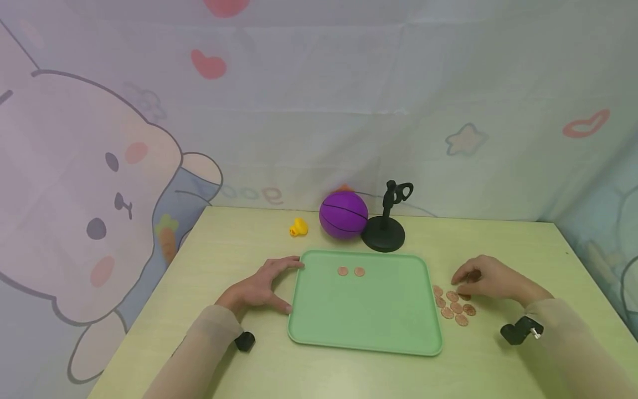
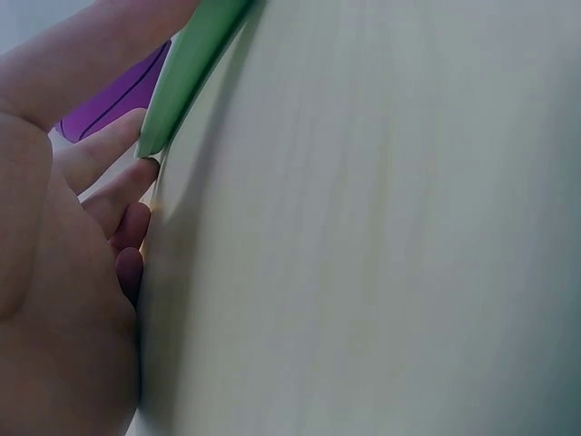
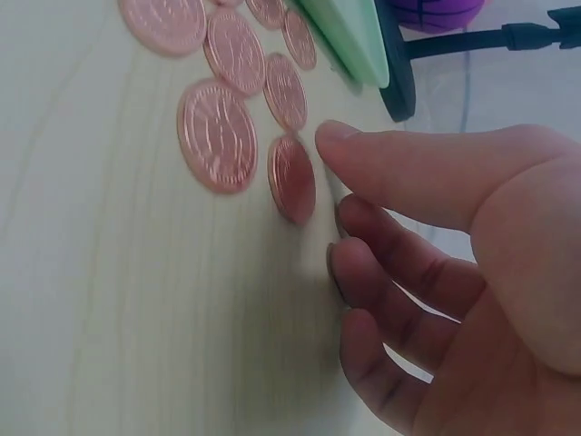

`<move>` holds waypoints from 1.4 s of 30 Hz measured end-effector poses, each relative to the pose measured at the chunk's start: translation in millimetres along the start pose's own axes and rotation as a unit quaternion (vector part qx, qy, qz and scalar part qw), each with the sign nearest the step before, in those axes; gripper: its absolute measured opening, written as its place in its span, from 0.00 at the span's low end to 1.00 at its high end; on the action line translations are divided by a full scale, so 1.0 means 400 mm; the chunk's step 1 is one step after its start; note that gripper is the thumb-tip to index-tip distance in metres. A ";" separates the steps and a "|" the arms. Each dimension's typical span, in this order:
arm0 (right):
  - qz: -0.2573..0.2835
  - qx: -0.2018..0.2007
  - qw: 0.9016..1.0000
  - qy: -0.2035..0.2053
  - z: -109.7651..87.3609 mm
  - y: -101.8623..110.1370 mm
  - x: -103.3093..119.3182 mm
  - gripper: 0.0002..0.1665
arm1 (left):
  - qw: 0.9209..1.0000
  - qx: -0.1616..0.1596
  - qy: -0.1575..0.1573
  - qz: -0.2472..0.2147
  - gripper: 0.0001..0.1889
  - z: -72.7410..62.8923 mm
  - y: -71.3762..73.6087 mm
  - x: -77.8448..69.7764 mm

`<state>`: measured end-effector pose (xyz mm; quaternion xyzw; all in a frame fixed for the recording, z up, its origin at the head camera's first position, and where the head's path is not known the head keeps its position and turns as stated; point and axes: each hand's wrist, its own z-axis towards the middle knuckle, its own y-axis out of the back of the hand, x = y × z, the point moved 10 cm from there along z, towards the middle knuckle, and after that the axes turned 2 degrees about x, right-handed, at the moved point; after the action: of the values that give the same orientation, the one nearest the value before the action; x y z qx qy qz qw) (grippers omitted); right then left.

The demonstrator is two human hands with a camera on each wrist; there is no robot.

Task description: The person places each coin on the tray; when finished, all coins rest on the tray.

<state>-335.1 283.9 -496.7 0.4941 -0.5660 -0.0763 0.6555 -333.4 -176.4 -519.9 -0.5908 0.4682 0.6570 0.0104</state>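
A light green tray [image 1: 364,349] lies on the table, with two copper-coloured coins [image 1: 343,271] on it near its far edge. At its left side my left hand [image 1: 259,285] spreads thumb and fingers apart, their tips at the rim; in the left wrist view the fingertips meet the green rim [image 2: 186,77]. Several more copper coins [image 1: 456,308] lie in a loose cluster on the table just right of the tray. Over the cluster's far right side is my right hand [image 1: 490,280], fingers loosely bent. In the right wrist view its thumb tip is beside a coin [image 3: 292,179], with no coin visible between the fingers.
Behind the tray stand a purple ball [image 1: 344,215] with black lines and a black stand [image 1: 384,233] on a round base. A small yellow toy duck [image 1: 299,227] sits left of the ball. A printed curtain [image 1: 319,111] hangs along the table's back edge.
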 end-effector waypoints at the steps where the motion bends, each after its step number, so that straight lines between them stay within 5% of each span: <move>1: -0.003 0.002 1.000 0.003 -0.004 0.002 -0.002 0.09 | 1.000 0.000 0.002 -0.001 0.52 0.000 0.000 0.002; 15: 0.018 0.014 0.999 0.043 -0.018 0.005 0.006 0.08 | 1.000 -0.001 0.005 -0.001 0.52 -0.001 -0.001 0.004; 24: 0.023 0.020 0.999 0.014 -0.013 0.003 -0.014 0.09 | 1.000 -0.002 0.000 -0.005 0.52 0.000 -0.001 0.003; 42: 0.016 0.030 0.999 0.038 -0.005 0.000 0.000 0.06 | 1.000 -0.001 -0.003 0.006 0.52 0.002 0.001 -0.003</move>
<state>-333.5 285.2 -496.3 0.5069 -0.5505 -0.0298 0.6626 -333.9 -175.5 -518.8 -0.5860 0.4712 0.6592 0.0068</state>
